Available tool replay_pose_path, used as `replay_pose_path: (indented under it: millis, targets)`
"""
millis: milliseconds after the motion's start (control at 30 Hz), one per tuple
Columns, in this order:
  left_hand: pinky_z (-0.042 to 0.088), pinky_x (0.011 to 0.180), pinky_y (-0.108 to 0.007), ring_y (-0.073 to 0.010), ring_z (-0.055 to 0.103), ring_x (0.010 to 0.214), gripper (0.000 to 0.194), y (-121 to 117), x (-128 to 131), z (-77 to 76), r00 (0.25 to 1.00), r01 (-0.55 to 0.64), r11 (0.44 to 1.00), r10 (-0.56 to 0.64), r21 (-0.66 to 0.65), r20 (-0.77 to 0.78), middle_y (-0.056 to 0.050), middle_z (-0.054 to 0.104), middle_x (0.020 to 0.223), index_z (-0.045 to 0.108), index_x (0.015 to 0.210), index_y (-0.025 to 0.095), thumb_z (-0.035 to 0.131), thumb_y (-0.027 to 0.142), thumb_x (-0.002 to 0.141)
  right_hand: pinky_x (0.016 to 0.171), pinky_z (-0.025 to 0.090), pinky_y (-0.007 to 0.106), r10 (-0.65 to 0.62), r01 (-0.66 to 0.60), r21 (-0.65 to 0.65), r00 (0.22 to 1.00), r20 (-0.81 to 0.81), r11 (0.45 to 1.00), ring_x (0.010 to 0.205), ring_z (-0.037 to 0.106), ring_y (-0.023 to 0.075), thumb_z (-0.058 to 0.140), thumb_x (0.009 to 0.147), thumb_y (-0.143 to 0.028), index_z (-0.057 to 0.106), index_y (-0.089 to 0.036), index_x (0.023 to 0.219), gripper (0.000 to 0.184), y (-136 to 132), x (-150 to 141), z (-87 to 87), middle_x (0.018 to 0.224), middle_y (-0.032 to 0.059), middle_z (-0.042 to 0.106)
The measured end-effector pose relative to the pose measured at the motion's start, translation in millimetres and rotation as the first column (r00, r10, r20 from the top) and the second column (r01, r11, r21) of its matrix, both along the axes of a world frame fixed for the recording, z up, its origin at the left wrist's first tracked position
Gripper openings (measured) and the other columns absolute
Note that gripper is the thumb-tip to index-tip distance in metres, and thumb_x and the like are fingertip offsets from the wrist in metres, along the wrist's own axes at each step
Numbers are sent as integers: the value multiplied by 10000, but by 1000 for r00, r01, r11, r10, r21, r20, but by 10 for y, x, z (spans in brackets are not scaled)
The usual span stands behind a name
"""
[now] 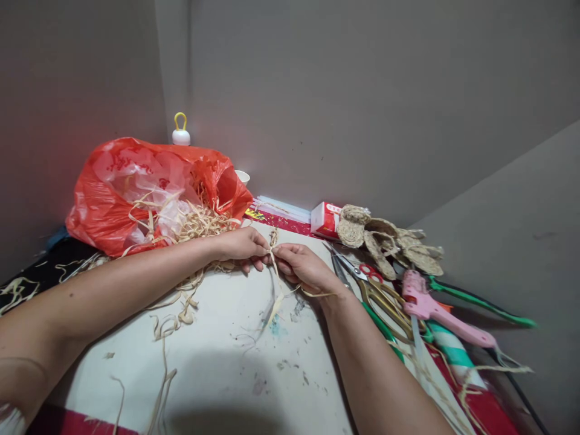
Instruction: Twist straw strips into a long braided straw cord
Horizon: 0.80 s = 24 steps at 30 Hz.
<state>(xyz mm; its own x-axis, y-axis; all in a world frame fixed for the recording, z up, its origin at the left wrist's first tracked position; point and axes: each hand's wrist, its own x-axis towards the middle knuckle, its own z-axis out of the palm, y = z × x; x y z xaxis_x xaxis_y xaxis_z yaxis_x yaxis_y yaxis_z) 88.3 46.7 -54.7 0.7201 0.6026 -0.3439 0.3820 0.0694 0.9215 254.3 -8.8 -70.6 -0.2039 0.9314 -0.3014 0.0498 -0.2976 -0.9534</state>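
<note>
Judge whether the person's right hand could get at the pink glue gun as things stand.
Probably yes: the right hand must release the pale strip, but the pink glue gun lies on that side with its body uncovered; the gold-handled scissors between them look easy to reach over.

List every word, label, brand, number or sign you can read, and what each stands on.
No text is legible.
Red bag: printed red marks, too blurred to read.
Red-and-white box: pale marks, too small to read.
Red strip beside the box: yellow marks, too blurred.

A whitish sleeve (11,420) ends above the bare left forearm (131,284).
</note>
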Motion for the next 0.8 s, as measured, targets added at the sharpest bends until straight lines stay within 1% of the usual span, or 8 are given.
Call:
replay_pose_path:
  millis: [167, 267, 333, 400, 467, 600, 667, 800]
  targets:
    - [394, 412, -165, -49, 486, 421, 142, -7, 21, 21, 989, -141, 990, 141, 18, -40, -2, 622, 623, 621, 746, 126, 511, 181, 818, 332, 70, 204, 7, -7, 3, 1000, 2, 1000, 315, 161, 33, 589, 757, -389, 448, -192, 572, 305, 1, 10, -10, 362, -105, 323]
    - [374, 428, -194, -62, 452, 397, 131, 7, 1, 17, 974, -195, 964, 212, 182, -77, 20, 596, 587, 636, 802, 149, 524, 215, 791, 329, 71, 202, -3, 2, 15, 1000, 14, 1000, 317, 161, 33, 590, 754, -389, 486, -183, 600, 277, -3, 14, -18, 371, -106, 325]
    - [371, 481, -200, -81, 488, 474, 126, 5, -15, 17, 966, -206, 879, 253, 429, -53, 19, 587, 589, 640, 760, 151, 525, 203, 757, 329, 68, 202, -10, 9, 24, 1000, 27, 1000, 316, 157, 34, 583, 757, -387, 514, -174, 622, 261, -4, 12, -18, 371, -106, 323]
    - [358, 528, -208, -96, 500, 548, 134, -28, -20, 27, 960, -198, 724, 281, 660, -19, 11, 585, 598, 621, 668, 148, 515, 200, 732, 330, 65, 204, -17, 15, 35, 999, 38, 999, 316, 159, 35, 575, 760, -384, 513, -175, 616, 261, -2, 7, -18, 370, -106, 317]
    - [340, 535, -215, -107, 493, 571, 165, -91, -5, 41, 962, -160, 645, 271, 747, -29, 9, 583, 603, 596, 626, 154, 531, 270, 724, 332, 67, 208, -28, 26, 49, 998, 47, 998, 315, 167, 37, 572, 758, -375, 489, -182, 592, 267, 3, 0, -21, 368, -106, 311]
    - [300, 488, -219, -121, 484, 551, 301, -228, 65, 22, 968, -60, 696, 215, 715, -128, 22, 556, 580, 558, 647, 175, 629, 467, 640, 330, 84, 214, -48, 42, 73, 995, 82, 996, 313, 181, 42, 588, 742, -366, 479, -188, 579, 265, 12, -16, -34, 363, -104, 311]
    - [294, 474, -214, -122, 493, 542, 272, -259, 95, -20, 963, -65, 722, 225, 688, -145, 26, 545, 564, 532, 649, 180, 653, 423, 623, 331, 87, 213, -51, 42, 84, 993, 104, 996, 317, 182, 41, 591, 740, -371, 491, -183, 582, 265, 12, -22, -38, 368, -101, 320]
    - [337, 452, -187, -114, 535, 493, 149, -244, 125, -118, 965, -154, 852, 238, 501, -107, 37, 551, 524, 489, 709, 189, 612, 255, 655, 335, 94, 210, -65, 50, 111, 989, 136, 993, 325, 182, 38, 581, 741, -379, 453, -189, 541, 304, 12, -24, -46, 379, -96, 322]
